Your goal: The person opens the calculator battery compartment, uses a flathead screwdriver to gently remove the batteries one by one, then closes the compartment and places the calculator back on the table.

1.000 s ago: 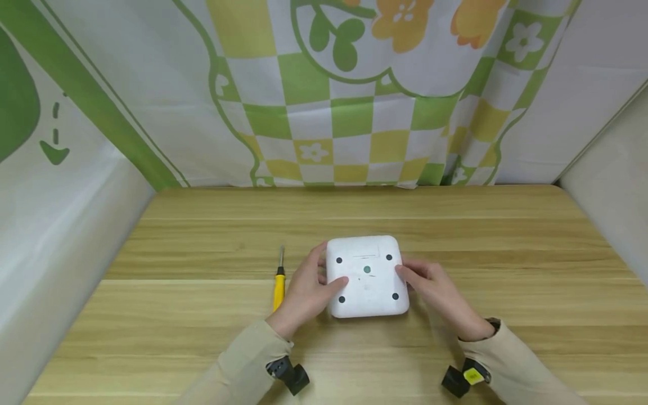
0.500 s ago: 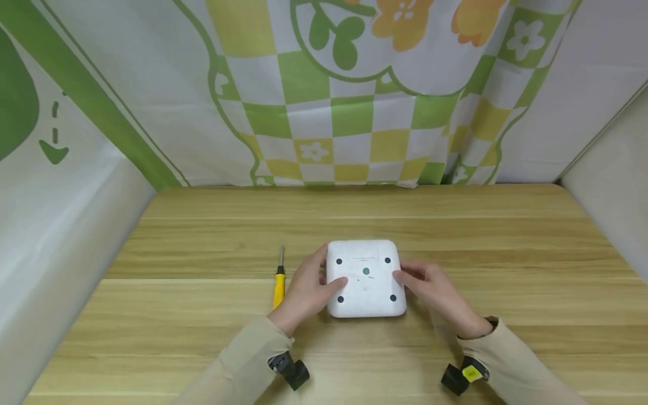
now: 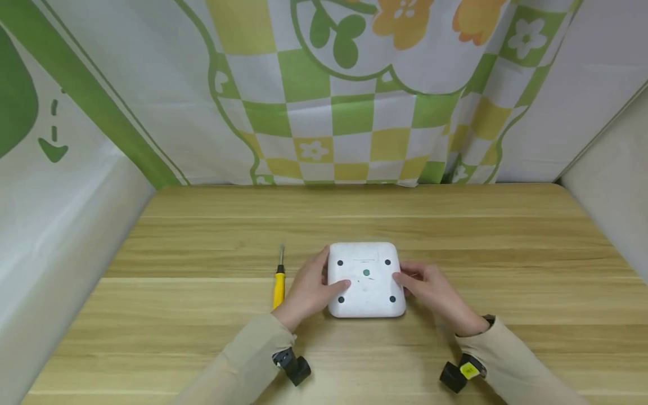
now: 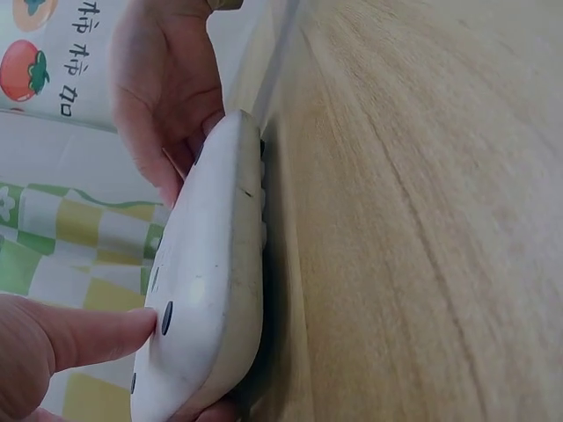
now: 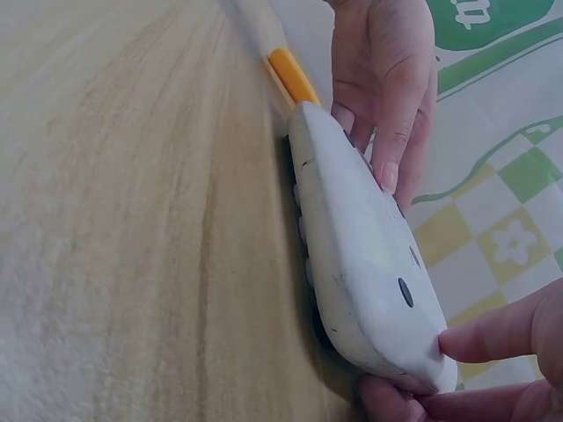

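A white square device (image 3: 367, 287) with rounded corners is underside up, low over the wooden table (image 3: 202, 337). Several dark round feet and a green dot mark this underside. My left hand (image 3: 311, 289) grips its left side, thumb on top and fingers around the edge. At the right side, my right hand (image 3: 435, 287) pinches the edge between thumb and fingers. In the right wrist view, small button-like bumps line the face of the device (image 5: 369, 255) turned to the table. That face is otherwise hidden.
A screwdriver (image 3: 279, 287) with a yellow handle lies left of my left hand, its tip pointing away. Behind the table hangs a green-and-yellow checked curtain (image 3: 349, 118). Pale walls of cloth stand at both sides.
The device's far edge has come down slightly toward me, so it looks flatter. Both hands keep their hold with only small shifts. The screwdriver stays put.
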### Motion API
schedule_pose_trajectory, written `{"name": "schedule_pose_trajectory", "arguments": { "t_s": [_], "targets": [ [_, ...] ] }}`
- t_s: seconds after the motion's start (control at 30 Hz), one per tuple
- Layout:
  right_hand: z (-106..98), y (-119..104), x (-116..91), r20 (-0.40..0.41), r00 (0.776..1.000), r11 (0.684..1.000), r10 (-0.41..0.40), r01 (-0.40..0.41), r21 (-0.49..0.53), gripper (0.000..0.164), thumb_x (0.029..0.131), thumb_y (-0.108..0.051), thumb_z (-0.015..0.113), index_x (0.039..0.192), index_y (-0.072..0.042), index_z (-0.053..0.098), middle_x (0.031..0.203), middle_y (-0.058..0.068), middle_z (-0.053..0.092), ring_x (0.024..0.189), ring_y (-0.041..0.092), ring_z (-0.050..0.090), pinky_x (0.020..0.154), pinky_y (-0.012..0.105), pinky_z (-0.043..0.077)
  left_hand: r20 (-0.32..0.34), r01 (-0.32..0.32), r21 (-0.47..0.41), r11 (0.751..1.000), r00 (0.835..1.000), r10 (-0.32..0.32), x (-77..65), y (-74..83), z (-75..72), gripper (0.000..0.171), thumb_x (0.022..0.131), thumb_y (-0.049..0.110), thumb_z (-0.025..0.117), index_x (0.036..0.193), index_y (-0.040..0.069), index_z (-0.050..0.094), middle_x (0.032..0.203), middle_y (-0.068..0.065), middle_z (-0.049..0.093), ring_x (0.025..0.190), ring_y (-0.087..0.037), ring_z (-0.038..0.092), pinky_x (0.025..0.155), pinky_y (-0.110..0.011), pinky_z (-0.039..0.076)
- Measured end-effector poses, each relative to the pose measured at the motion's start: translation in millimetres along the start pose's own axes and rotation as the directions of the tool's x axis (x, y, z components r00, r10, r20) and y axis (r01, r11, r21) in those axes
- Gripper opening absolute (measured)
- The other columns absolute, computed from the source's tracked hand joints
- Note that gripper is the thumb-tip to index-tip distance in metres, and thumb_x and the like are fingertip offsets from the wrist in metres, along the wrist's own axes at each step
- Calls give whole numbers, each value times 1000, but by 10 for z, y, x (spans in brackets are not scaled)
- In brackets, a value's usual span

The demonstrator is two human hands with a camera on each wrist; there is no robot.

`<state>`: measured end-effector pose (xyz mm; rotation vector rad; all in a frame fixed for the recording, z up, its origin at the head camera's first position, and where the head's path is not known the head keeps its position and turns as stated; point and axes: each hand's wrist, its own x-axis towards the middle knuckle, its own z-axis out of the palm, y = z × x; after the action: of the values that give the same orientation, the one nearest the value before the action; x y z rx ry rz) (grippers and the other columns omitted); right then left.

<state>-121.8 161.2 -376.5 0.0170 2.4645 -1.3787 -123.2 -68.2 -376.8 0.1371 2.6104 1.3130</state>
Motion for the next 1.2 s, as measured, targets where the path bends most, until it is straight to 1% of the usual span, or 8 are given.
{"name": "schedule_pose_trajectory", "arguments": {
  "t_s": [0.23,0.4,0.5,0.63,0.77,0.9,1.07,1.2],
  "targets": [
    [17,4,16,-1,1000,1000,17,-17,-13,43,97,-16,53,132,9,51,122,23,61,88,18,63,77,31,52,3,15,9,1000,1000,-15,19,-2,9,79,85,19,72,147,-3,29,136,-24,48,105,-31,55,92,-43,49],
    [12,-5,15,2,1000,1000,23,-23,-13,43,97,-17,52,132,9,51,122,23,61,87,17,63,78,32,52,-4,19,21,1000,1000,-19,30,16,0,78,84,20,73,146,-4,32,139,-24,46,112,-33,53,99,-47,44],
    [15,-1,17,1,1000,1000,21,-21,-15,43,97,-16,52,132,9,51,123,24,61,89,18,63,78,33,53,-4,28,43,999,1000,-27,34,26,-14,76,83,22,75,144,-4,36,134,-23,49,109,-32,52,98,-47,44],
    [26,5,19,-4,1000,999,28,-28,-25,42,97,-16,53,132,7,52,122,22,62,91,19,61,79,33,52,4,53,63,997,999,-54,46,30,-23,75,81,24,76,141,-3,40,127,-21,51,105,-30,50,97,-46,44],
    [38,10,26,-15,999,999,29,-30,-40,42,97,-18,54,130,8,53,121,23,62,93,20,61,78,33,53,10,68,66,995,998,-69,63,26,-23,76,81,24,76,142,-3,40,128,-22,50,108,-31,50,100,-46,42],
    [40,16,33,-23,1000,998,5,-6,-63,43,97,-19,56,128,10,54,121,26,61,94,22,63,77,35,54,14,68,70,995,998,-69,74,25,-26,77,81,24,76,142,-4,40,129,-22,50,109,-32,50,101,-46,42],
    [39,20,22,-35,999,996,12,-14,-83,42,96,-19,56,128,9,55,121,25,61,96,23,63,78,33,54,21,65,72,995,998,-67,82,21,-33,77,81,24,77,142,-5,40,128,-22,50,107,-30,50,100,-45,42],
    [38,16,19,-42,999,996,13,-16,-82,42,96,-18,57,128,8,56,121,25,62,95,22,62,76,31,53,25,53,82,995,998,-55,92,13,-45,77,80,24,77,141,-6,40,125,-21,51,103,-29,51,97,-44,43]
  ]
}}
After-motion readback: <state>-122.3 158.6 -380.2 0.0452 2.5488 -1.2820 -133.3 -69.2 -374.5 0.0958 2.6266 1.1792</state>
